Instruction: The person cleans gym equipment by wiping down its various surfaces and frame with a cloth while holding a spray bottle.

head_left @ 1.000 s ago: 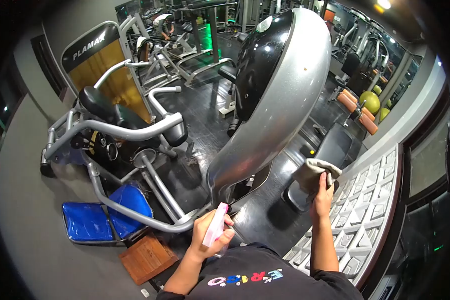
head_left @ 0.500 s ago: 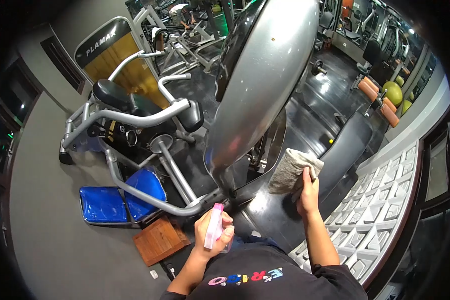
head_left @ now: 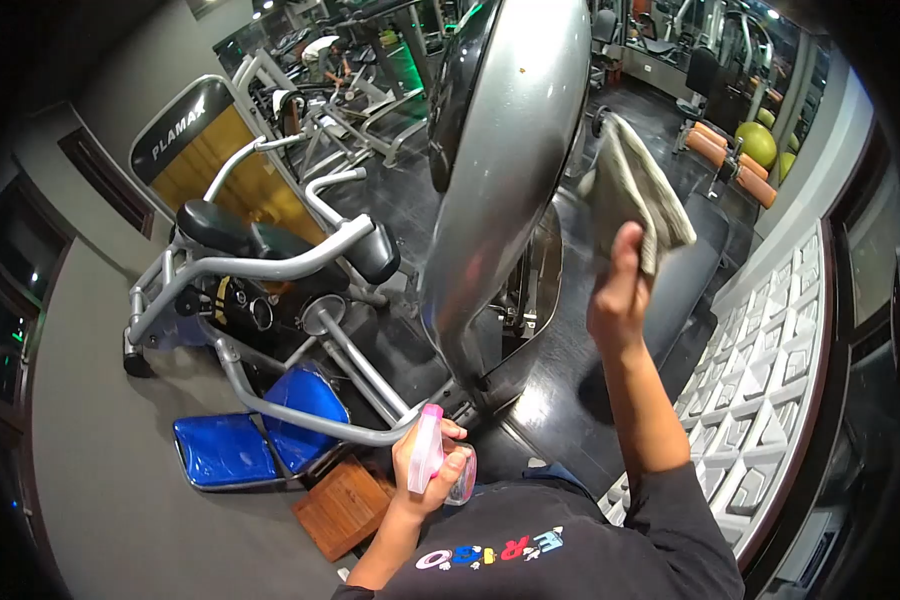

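Note:
A pink and clear spray bottle (head_left: 427, 450) is gripped in my left hand (head_left: 417, 478), low in front of my dark shirt. Raised on the right, my right hand (head_left: 620, 293) holds a folded grey cloth (head_left: 637, 195), thumb on its near side. The cloth is slightly blurred and is beside the tall curved silver housing (head_left: 507, 150) of a gym machine, with a gap between them. This housing has a glossy black side and a small brown spot on its silver face.
At the left stand a machine with grey tubular arms (head_left: 260, 265), a folding blue seat (head_left: 225, 450) and a wooden box (head_left: 342, 507). A black bench (head_left: 685, 270) and a white relief wall panel (head_left: 770, 370) are right. Another person (head_left: 325, 58) bends over far back.
My right hand has risen with the cloth, from beside the lower housing to higher up. My left hand keeps the bottle at nearly the same place. The view has shifted slightly.

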`<state>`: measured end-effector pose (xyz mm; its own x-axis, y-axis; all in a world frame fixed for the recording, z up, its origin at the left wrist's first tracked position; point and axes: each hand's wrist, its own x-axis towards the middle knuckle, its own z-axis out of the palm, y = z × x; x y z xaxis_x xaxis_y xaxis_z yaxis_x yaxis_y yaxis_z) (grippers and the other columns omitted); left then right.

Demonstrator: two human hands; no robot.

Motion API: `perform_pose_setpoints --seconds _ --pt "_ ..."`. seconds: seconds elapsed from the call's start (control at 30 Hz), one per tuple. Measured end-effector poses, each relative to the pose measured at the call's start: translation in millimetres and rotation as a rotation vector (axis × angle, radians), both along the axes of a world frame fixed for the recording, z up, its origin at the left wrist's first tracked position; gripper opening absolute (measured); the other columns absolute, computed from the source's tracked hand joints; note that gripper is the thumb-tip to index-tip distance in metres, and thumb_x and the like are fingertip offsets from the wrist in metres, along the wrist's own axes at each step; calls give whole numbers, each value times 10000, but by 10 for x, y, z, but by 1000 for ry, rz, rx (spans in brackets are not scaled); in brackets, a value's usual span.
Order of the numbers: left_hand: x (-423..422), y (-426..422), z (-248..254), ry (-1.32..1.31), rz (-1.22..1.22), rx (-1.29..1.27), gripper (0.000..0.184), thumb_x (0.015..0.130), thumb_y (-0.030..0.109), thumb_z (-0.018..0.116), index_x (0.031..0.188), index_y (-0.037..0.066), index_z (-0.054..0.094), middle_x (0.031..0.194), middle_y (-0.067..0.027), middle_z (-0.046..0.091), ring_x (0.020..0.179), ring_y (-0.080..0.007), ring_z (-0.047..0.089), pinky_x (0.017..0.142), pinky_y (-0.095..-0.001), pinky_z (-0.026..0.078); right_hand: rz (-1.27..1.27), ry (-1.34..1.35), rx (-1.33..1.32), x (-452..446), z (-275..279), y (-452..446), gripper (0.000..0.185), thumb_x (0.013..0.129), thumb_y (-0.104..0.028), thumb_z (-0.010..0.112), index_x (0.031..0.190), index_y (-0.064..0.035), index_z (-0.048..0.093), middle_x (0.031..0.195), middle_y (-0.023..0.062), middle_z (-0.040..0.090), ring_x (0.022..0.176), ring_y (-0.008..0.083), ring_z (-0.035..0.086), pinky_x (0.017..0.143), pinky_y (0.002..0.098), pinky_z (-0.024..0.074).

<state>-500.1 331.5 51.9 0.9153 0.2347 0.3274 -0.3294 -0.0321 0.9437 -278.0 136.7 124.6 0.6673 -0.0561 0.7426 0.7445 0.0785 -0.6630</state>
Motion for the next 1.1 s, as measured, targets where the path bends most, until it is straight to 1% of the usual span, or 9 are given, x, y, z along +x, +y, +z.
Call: perform_pose_setpoints --seconds 0.03,0.17,0.37,0.5,0.57,0.7,0.83,0.97,1.1 --pt "-31 88 15 -7 -14 -1 371 823 244 703 995 -68 602 906 -152 656 734 -187 693 667 -288 549 -45 -20 -174 262 -161 -103 413 1030 -182 412 1365 52 473 1407 165 506 1315 231 463 1120 366 306" --pt "-172 520 -72 32 8 88 368 790 267 718 957 -47 623 875 -140 660 712 -200 651 648 -310 524 -595 -421 -399 -99 631 815 420 912 -193 569 1326 -131 605 1538 155 369 1459 428 212 1179 482 180" --pt "-301 1014 -241 90 17 -46 350 800 260 712 954 -39 616 878 -134 670 736 -198 652 680 -313 524 -708 -626 -634 -226 -829 1081 356 828 -225 701 1184 -238 703 1575 72 312 1500 361 101 1194 558 119" --pt "-253 1321 -293 44 2 47 335 787 246 715 941 -35 621 863 -129 666 716 -186 639 650 -296 509 -817 -551 -625 -121 519 976 400 802 -84 675 1201 -107 677 1429 133 517 1419 403 322 1172 462 236" --pt "-218 1430 -298 41 -21 30 319 780 233 715 931 -33 626 857 -128 662 704 -189 635 629 -293 502 -903 -480 -753 8 1028 910 486 740 -152 733 1218 -188 653 1432 44 515 1410 345 348 1148 605 187" --pt "-88 1586 -331 50 -91 7 330 784 247 717 933 -32 626 859 -129 657 692 -201 634 624 -306 504 -905 -445 -949 -209 884 1049 481 717 -175 747 1189 -220 668 1365 -27 554 1411 300 343 1158 609 144" --pt "34 1671 -331 -24 -143 48 349 794 263 718 939 -40 623 849 -134 652 667 -204 631 608 -316 503 -896 -756 -1219 -421 -576 1095 441 795 -256 646 1226 -348 642 1436 -131 486 1420 190 331 1151 634 130" --pt "82 1745 -305 -21 -195 61 374 800 292 713 938 -43 620 837 -139 651 674 -221 633 612 -320 501 -933 -932 -1249 -277 -20 990 349 824 -293 621 1166 -337 675 1318 -131 592 1310 144 483 1178 562 51" --pt "108 1757 -317 -8 -215 76 395 798 308 716 945 -45 616 844 -142 650 687 -235 634 620 -326 500 -882 -566 -1129 -172 1044 1080 179 825 -241 636 985 -198 705 1212 -51 653 1308 190 487 1173 536 108"
